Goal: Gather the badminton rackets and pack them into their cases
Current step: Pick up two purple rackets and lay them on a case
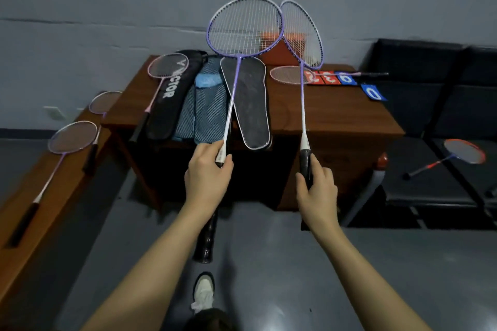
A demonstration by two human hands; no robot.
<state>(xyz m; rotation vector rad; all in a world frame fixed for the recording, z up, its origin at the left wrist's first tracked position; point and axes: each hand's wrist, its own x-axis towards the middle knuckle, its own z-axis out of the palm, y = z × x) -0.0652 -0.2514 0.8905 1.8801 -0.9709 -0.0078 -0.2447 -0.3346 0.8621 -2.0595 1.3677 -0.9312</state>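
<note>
My left hand (208,173) grips a purple racket (243,27) near the top of its handle, head raised above the table. My right hand (317,191) holds a second purple racket (302,32) by its black grip, and the two heads overlap slightly. On the brown table (336,115) lie a black Victor case (172,88), a blue striped case (207,107) and a black case with a white rim (248,99). A pink racket (168,66) rests on the Victor case. Another pink racket (291,75) lies at the table's back.
Two more pink rackets (72,137) (105,101) lie on a wooden bench (40,183) at left. A red and blue racket (464,154) rests on black seats at right. Red and blue score cards (347,79) and an orange box (279,54) sit at the table's back.
</note>
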